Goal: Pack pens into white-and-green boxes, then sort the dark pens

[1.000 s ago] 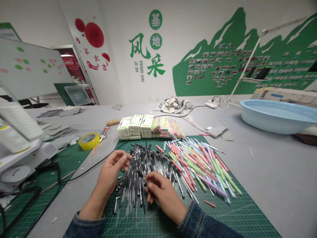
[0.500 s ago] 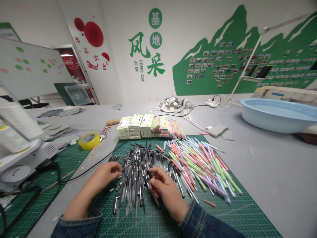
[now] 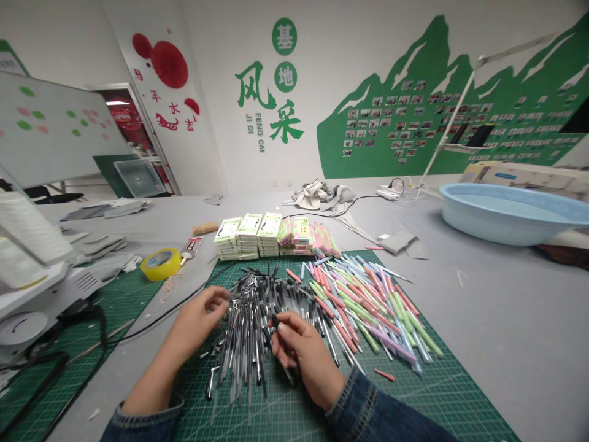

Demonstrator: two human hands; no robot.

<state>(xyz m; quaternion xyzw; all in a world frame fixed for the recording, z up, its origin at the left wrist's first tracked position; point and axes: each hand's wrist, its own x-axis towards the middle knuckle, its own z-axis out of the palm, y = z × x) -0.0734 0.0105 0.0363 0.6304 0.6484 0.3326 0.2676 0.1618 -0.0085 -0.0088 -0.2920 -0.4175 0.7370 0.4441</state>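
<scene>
A heap of black and clear pen parts point(image 3: 246, 344) lies spread on the green cutting mat point(image 3: 442, 405). My left hand point(image 3: 202, 313) hovers at the heap's left edge, its fingers curved and apart, with nothing visible in them. Over the right side of the heap, my right hand point(image 3: 299, 350) is closed around a black pen point(image 3: 275, 321); its lower end points down past my fingers. Whether more than one piece is in this hand, I cannot tell. To the right lies a second pile of pastel pens point(image 3: 368, 294) in pink, green, blue and purple.
Stacks of small boxes point(image 3: 248, 234) stand behind the heaps. At the left are yellow tape point(image 3: 160, 264), a glue tube point(image 3: 191, 248) and a white machine point(image 3: 37, 307) with a black cord. A blue basin point(image 3: 510, 215) sits far right. Grey cloth point(image 3: 317, 195) lies at the back.
My left hand has lifted slightly, and its fingers have moved up and spread a little. The right hand keeps its hold on the pen. The whole view has shifted slightly.
</scene>
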